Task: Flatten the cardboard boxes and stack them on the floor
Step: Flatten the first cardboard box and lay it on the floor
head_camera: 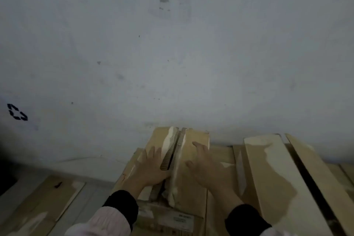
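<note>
A cardboard box (173, 161) stands against a stained, pale grey wall (172, 53), low in the middle of the view, and everything else is placed from it here. Its two top flaps are closed, with a narrow dark seam running from the near edge to the far edge between them. Torn strips of pale tape or paper follow both sides of the seam, and the corrugated edge of the flaps shows along it.

The left hand (151, 170) lies palm down on the left flap, fingers spread and pointing toward the wall, its thumb side right at the seam. The right hand (206, 166) lies palm down on the right flap, fingers likewise spread flat. Neither grip closes on anything: both are wide and flat, pressing on the box top. Each wrist comes out of a dark cuff with a pale pink sleeve (113, 222) behind it.

On the near face of the box, below the hands, there is a white label (180, 220); its print is too blurred to read.

To the right of the box lie long cardboard sheets (275, 178) with pale torn patches, apparently flattened, though the dim and smeared picture makes their edges hard to separate. A dark gap runs between two of them. To the left of the box, lower down, another flat piece of cardboard (49, 203) lies on the grey floor (92, 168). Far left of the box, a black recycling mark (17, 112) shows on a surface at the frame's edge.
</note>
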